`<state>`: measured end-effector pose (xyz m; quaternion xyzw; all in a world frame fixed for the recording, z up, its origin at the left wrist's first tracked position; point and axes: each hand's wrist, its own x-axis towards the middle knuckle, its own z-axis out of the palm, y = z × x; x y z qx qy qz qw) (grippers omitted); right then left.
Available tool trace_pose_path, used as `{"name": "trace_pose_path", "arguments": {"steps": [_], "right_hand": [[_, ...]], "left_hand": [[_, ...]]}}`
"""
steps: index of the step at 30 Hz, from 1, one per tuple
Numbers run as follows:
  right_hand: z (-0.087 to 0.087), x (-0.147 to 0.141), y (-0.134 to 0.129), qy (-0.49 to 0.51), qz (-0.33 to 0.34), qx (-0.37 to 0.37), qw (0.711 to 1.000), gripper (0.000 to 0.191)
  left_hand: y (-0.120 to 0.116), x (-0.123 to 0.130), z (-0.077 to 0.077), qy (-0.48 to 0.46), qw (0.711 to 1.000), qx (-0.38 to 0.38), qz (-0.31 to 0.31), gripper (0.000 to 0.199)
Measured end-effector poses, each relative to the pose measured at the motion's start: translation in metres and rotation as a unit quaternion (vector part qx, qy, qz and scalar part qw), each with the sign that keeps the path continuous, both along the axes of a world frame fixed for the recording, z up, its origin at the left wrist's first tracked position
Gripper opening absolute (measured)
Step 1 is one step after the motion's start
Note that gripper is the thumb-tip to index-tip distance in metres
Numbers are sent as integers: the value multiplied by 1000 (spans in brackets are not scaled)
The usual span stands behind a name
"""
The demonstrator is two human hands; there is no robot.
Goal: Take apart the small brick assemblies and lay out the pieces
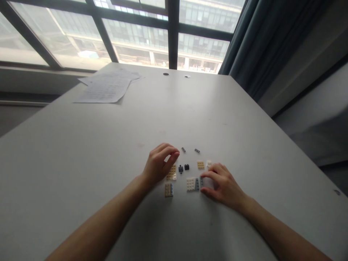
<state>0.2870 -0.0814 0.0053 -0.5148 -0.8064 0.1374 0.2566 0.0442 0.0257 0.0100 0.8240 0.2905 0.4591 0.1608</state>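
Fingers of the right hand pinch a part-hidden grey piece; the left hand's, pressed together, overlap tan plate.

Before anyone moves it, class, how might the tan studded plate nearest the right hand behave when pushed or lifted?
The tan studded plate looks like moulded plastic, so it would probably stay stiff. Lying flat and low on the smooth white table, it would likely slide rather than roll or tip.

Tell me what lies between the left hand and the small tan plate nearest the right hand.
Head view: a dark knobbed piece and a dark brick lie between the left hand and the tan plate.
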Motion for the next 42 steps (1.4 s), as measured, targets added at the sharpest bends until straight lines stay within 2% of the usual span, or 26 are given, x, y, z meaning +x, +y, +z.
{"name": "trace_pose_path", "arguments": {"steps": [13,19,23,27,42], "right_hand": [[-2,3,-3,-24,10,-7,1000,33],[0,1,-5,-16,10,-9,1000,26],[0,-1,-5,-16,3,-1,1000,25],[-3,-1,-4,-22,6,12,1000,25],[-4,-2,-4,-27,11,16,999,24]], "left_hand": [[0,0,0,39,998,51,-27,6],[-10,4,14,156,975,100,-125,9],[-22,14,23,237,949,84,-190,18],[-31,20,25,271,934,69,-224,16],[-34,22,17,295,924,28,-241,11]]}}
